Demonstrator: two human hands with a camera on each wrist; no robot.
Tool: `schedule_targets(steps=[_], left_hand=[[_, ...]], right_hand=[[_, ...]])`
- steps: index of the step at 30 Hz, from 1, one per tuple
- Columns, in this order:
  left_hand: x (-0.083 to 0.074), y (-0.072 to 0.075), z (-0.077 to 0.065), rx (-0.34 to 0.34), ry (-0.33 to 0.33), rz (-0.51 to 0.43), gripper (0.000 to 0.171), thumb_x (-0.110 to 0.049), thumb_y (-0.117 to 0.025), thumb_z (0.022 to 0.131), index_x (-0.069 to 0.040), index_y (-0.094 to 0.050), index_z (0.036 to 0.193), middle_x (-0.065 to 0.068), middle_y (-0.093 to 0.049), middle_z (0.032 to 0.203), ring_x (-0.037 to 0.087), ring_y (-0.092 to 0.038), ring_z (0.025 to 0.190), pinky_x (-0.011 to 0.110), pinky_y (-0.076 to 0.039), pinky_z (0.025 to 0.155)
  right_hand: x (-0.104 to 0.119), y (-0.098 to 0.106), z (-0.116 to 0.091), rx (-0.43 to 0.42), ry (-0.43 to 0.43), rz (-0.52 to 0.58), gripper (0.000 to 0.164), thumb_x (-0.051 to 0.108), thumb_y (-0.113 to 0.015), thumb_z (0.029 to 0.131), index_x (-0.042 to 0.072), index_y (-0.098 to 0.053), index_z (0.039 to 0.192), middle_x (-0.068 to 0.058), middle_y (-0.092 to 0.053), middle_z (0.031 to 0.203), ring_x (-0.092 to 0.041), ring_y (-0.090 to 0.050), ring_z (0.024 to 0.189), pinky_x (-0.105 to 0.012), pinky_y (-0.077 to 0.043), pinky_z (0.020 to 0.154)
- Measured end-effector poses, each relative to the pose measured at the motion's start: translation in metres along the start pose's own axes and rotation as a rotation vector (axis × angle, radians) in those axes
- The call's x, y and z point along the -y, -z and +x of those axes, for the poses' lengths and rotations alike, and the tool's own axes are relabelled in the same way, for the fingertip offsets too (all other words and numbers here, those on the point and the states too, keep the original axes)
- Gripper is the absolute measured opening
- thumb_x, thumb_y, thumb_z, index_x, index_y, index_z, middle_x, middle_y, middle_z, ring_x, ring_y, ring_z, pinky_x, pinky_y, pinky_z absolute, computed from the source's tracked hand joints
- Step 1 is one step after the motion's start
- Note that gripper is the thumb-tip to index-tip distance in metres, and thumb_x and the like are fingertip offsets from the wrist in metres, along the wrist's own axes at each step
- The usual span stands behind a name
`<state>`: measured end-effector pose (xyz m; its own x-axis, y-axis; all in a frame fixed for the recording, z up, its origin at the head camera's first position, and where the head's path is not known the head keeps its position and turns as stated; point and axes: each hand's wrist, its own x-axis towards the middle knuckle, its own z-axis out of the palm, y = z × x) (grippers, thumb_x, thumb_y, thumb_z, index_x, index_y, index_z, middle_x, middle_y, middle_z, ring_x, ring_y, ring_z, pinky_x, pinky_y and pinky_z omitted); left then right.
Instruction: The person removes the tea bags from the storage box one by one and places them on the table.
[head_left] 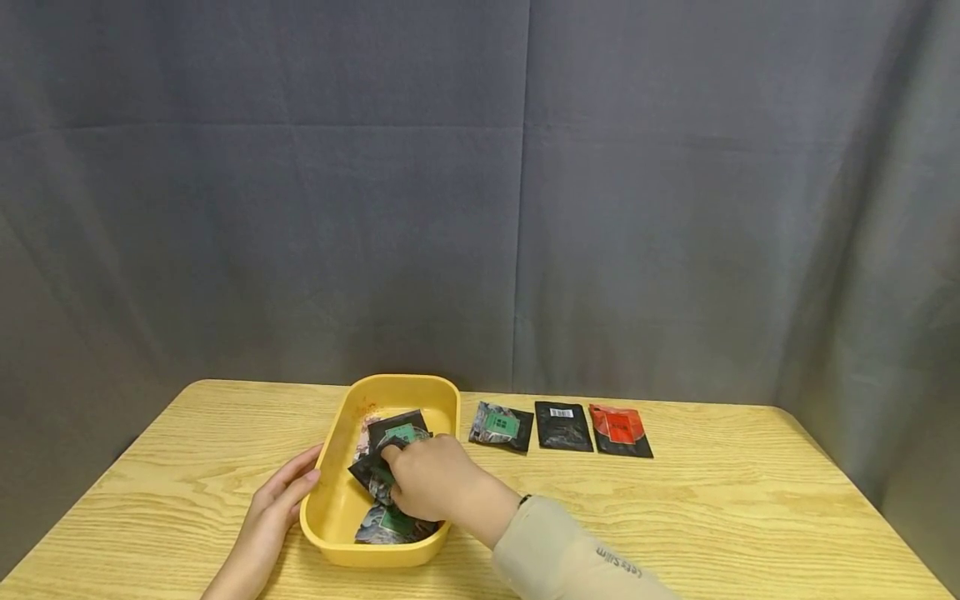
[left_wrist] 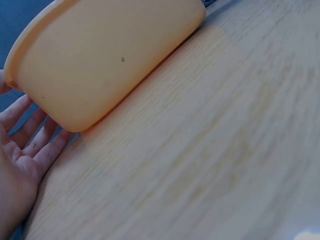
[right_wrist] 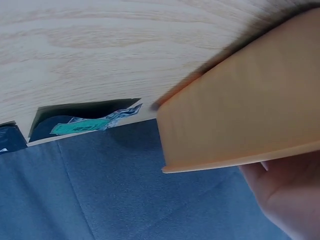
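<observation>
A yellow plastic bin [head_left: 375, 556] stands on the table, with several black packets with green labels inside. My left hand [head_left: 273, 504] rests against the bin's left side, fingers extended; the left wrist view shows the fingers [left_wrist: 46, 137] spread along its outer wall. Over the right rim reaches my right hand [head_left: 437, 482], its curled fingers and thumb pinching a black packet [head_left: 366, 477]. One packet [head_left: 408, 423] lies behind the held one and another [head_left: 393, 527] lies at the near end. In the right wrist view the bin wall [right_wrist: 240, 110] hides the fingertips.
Right of the bin, a row of packets lies on the wooden table [head_left: 712, 517]: a green-labelled one [head_left: 501, 426], a black one with a barcode [head_left: 564, 427] and a red-and-black one [head_left: 621, 431]. A grey curtain [head_left: 637, 208] hangs behind the table.
</observation>
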<state>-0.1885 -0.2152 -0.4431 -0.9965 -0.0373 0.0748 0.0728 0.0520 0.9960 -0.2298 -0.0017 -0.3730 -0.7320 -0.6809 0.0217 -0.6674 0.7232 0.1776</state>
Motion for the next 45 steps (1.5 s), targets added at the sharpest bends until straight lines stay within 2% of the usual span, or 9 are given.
schedule_targets(steps=[6, 12, 14, 21, 25, 30, 34, 41, 45], left_hand=[[0.001, -0.001, 0.0, 0.0, -0.005, 0.002, 0.051, -0.025, -0.045, 0.107, 0.001, -0.037, 0.15, 0.021, -0.038, 0.15, -0.006, -0.055, 0.109, 0.019, -0.049, 0.088], [0.0, -0.001, -0.001, 0.006, -0.005, 0.008, 0.051, -0.026, -0.045, 0.107, 0.0, -0.036, 0.151, 0.022, -0.038, 0.15, -0.006, -0.055, 0.109, 0.018, -0.048, 0.088], [0.0, -0.001, -0.001, 0.009, -0.009, 0.007, 0.052, -0.026, -0.045, 0.107, 0.001, -0.036, 0.151, 0.022, -0.038, 0.15, -0.007, -0.054, 0.109, 0.017, -0.048, 0.088], [0.0, 0.0, -0.001, 0.009, 0.004, 0.01, 0.052, -0.026, -0.045, 0.107, 0.001, -0.035, 0.151, 0.021, -0.036, 0.152, -0.009, -0.053, 0.109, 0.016, -0.047, 0.089], [0.0, 0.001, -0.001, 0.005, 0.009, 0.012, 0.053, -0.026, -0.045, 0.107, 0.001, -0.035, 0.151, 0.022, -0.036, 0.152, -0.01, -0.052, 0.109, 0.015, -0.047, 0.089], [0.0, 0.001, -0.002, 0.0, -0.003, 0.008, 0.052, -0.026, -0.045, 0.107, 0.002, -0.036, 0.15, 0.023, -0.037, 0.151, -0.009, -0.052, 0.109, 0.015, -0.047, 0.089], [0.0, 0.001, -0.002, 0.001, -0.007, -0.001, 0.052, -0.026, -0.045, 0.107, 0.002, -0.035, 0.151, 0.023, -0.036, 0.151, -0.008, -0.053, 0.109, 0.016, -0.047, 0.089], [0.0, 0.001, -0.001, 0.004, -0.013, 0.001, 0.052, -0.026, -0.045, 0.107, 0.001, -0.036, 0.15, 0.022, -0.037, 0.15, -0.006, -0.054, 0.109, 0.018, -0.049, 0.088], [0.0, 0.001, 0.0, 0.002, 0.003, 0.004, 0.052, -0.027, -0.045, 0.107, 0.0, -0.036, 0.151, 0.021, -0.037, 0.151, -0.007, -0.054, 0.109, 0.018, -0.049, 0.088]], right_hand=[[-0.001, -0.002, -0.001, -0.124, -0.017, -0.063, 0.029, 0.031, -0.064, 0.096, 0.02, -0.067, 0.122, 0.005, -0.061, 0.067, -0.009, -0.047, 0.05, -0.026, -0.037, 0.043], [-0.005, -0.002, -0.002, -0.282, 0.007, -0.122, 0.008, 0.02, -0.068, 0.09, 0.022, -0.07, 0.098, 0.008, -0.06, 0.063, -0.008, -0.049, 0.051, -0.024, -0.034, 0.042], [-0.005, -0.001, -0.003, -0.32, 0.017, -0.126, 0.008, 0.017, -0.07, 0.088, 0.022, -0.069, 0.094, 0.008, -0.06, 0.063, -0.007, -0.048, 0.051, -0.024, -0.033, 0.043], [-0.002, 0.003, -0.008, -0.428, 0.068, -0.126, 0.011, 0.014, -0.071, 0.088, 0.022, -0.07, 0.095, 0.011, -0.059, 0.062, -0.005, -0.046, 0.049, -0.022, -0.028, 0.043], [0.001, 0.004, -0.012, -0.476, 0.1, -0.112, 0.014, 0.014, -0.073, 0.087, 0.022, -0.07, 0.098, 0.012, -0.065, 0.072, -0.004, -0.053, 0.057, -0.02, -0.026, 0.045], [0.001, 0.006, -0.016, -0.525, 0.115, -0.112, 0.021, 0.012, -0.073, 0.086, 0.022, -0.071, 0.104, 0.013, -0.071, 0.085, -0.005, -0.062, 0.07, -0.018, -0.03, 0.049], [-0.001, 0.009, -0.02, -0.574, 0.115, -0.098, 0.023, 0.011, -0.07, 0.089, 0.022, -0.072, 0.108, 0.012, -0.073, 0.094, -0.005, -0.066, 0.079, -0.018, -0.04, 0.056], [-0.004, 0.013, -0.029, -0.678, 0.126, -0.081, 0.022, 0.008, -0.066, 0.091, 0.021, -0.072, 0.108, 0.009, -0.073, 0.099, -0.008, -0.067, 0.088, -0.024, -0.048, 0.067], [-0.007, 0.011, -0.035, -0.703, 0.171, -0.104, 0.02, 0.008, -0.066, 0.093, 0.019, -0.072, 0.11, 0.007, -0.073, 0.102, -0.011, -0.068, 0.092, -0.027, -0.051, 0.071]])
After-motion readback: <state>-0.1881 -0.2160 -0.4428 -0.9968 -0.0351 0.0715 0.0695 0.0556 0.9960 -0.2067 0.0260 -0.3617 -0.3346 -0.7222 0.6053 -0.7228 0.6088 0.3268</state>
